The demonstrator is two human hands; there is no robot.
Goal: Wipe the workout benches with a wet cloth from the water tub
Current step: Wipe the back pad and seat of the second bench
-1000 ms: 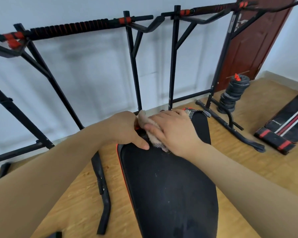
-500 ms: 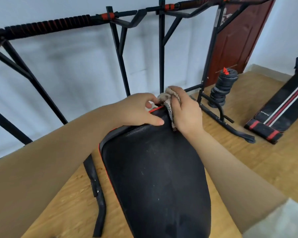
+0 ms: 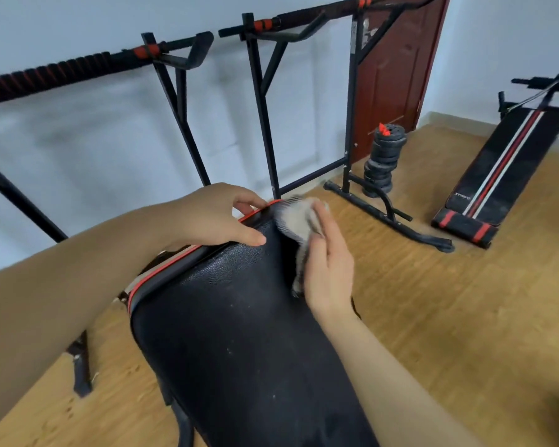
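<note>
While the left hand grips the far corner of the black workout bench, fingers curled over its red-trimmed edge and thumb on top, the right hand presses a grey cloth against the pad's right edge, fingers straight.

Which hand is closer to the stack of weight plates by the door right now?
Right. The right hand presses the cloth on the bench, at its edge facing the weight plates; the left hand grips the bench's opposite top corner, farther away.
</note>
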